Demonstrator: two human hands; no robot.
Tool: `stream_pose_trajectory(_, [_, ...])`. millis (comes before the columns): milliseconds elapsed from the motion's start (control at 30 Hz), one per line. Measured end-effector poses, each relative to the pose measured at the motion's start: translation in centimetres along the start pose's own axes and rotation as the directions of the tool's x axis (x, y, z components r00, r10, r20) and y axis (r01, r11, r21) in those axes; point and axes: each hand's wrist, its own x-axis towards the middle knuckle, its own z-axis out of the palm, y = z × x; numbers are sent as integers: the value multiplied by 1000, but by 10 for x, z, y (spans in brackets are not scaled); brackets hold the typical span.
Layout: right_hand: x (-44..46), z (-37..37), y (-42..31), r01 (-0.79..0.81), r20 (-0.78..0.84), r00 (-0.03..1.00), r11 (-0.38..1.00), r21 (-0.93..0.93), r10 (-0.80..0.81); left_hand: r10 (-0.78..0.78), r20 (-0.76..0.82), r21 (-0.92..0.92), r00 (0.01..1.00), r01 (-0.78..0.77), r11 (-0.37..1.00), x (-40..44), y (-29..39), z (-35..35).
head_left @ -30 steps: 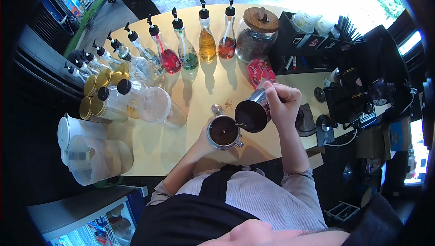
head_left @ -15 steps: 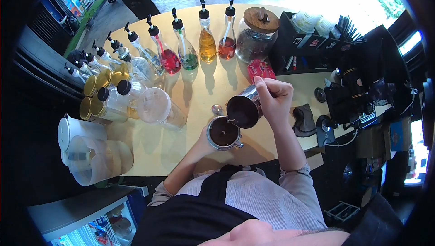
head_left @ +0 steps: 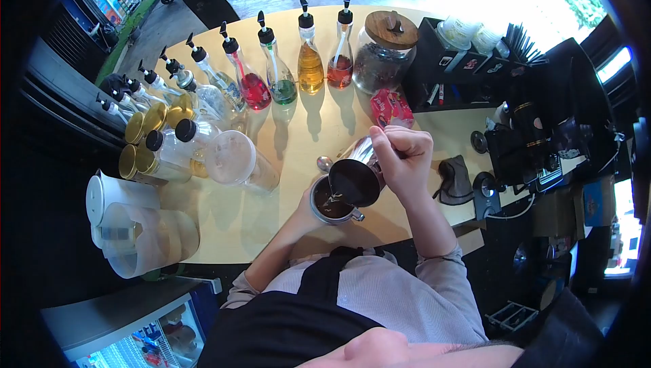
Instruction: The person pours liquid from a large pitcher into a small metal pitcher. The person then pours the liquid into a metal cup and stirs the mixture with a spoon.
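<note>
My right hand (head_left: 405, 154) is closed on the handle of a shiny metal pitcher (head_left: 357, 183), tipped toward the left. A thin stream runs from its lip into a round metal cup (head_left: 335, 220) just below, where dark liquid shows with ripples on it. Around the cup's left side wraps my left hand (head_left: 307, 209), its fingers mostly hidden under the rim. A small spout or handle end sticks out at the cup's lower right. Beyond the cup a spoon (head_left: 325, 163) lies on the table, its handle partly covered by the pitcher.
Pump bottles of coloured syrup (head_left: 310, 63) curve along the table's far edge. Beside them stand a wooden-lidded jar (head_left: 384, 63) and a pink packet (head_left: 391, 109). Lidded containers (head_left: 232, 158) and a clear pitcher (head_left: 146, 239) are left; a dark cloth (head_left: 455, 180) lies right.
The metal pitcher has moved left and slightly down, further over the cup, with my right hand lowered a little. The stream looks stronger and the liquid ripples. My left hand stays put.
</note>
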Motion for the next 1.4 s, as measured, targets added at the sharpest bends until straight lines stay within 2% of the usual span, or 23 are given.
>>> stream_pose_trajectory(133, [-3, -6, 1, -1, 13, 1000, 1000, -3, 1, 37, 14, 74, 999, -38, 997, 1, 4, -1])
stream_pose_trajectory(233, [-6, -8, 0, 2, -17, 1000, 1000, -4, -2, -14, 10, -9, 1000, 14, 1000, 0, -6, -1])
stream_pose_trajectory(333, [-7, -14, 1, -1, -11, 1000, 1000, -21, 1, -4, 6, 40, 1000, 4, 999, -1, -9, -1])
stream_pose_trajectory(467, [-9, -21, 4, -16, 28, 999, 997, -71, 18, 2, 17, 12, 1000, -2, 1000, -4, -24, -3])
stream_pose_trajectory(533, [-8, -21, 5, -22, -34, 999, 997, -69, 19, -30, 35, -6, 999, 30, 1000, -5, -24, -5])
stream_pose_trajectory(633, [-7, -24, 7, -35, -40, 999, 992, -119, 30, -43, 21, -5, 999, 43, 999, -5, -21, -5])
stream_pose_trajectory(867, [-2, -21, 19, -26, -67, 998, 993, -113, 19, -22, 22, 4, 1000, 22, 1000, -6, -23, -3])
stream_pose_trajectory(933, [-1, -19, 20, -47, -33, 998, 994, -99, 44, -111, 31, -171, 993, 115, 979, -6, -24, -1])
stream_pose_trajectory(967, [1, -17, 19, -47, -34, 998, 994, -98, 44, -111, 30, -170, 993, 115, 979, -5, -24, -1])
stream_pose_trajectory(1033, [5, -13, 14, -57, -51, 997, 994, -95, 52, -3, 59, -37, 998, 5, 999, -2, -18, -3])
stream_pose_trajectory(1067, [6, -11, 13, -57, -50, 997, 994, -94, 53, -4, 58, -37, 998, 6, 999, -2, -12, -3])
stream_pose_trajectory(1167, [8, -7, 11, -79, -34, 996, 993, -85, 77, 1, 51, -67, 999, 2, 998, -2, 5, 0])
stream_pose_trajectory(1233, [9, -4, 10, -70, -20, 997, 995, -77, 69, -11, 49, -164, 999, 19, 986, -1, 7, 1])
stream_pose_trajectory(1400, [9, 1, 5, -28, 12, 1000, 998, -58, 29, 3, 81, -165, 997, 10, 986, 0, -4, -1])
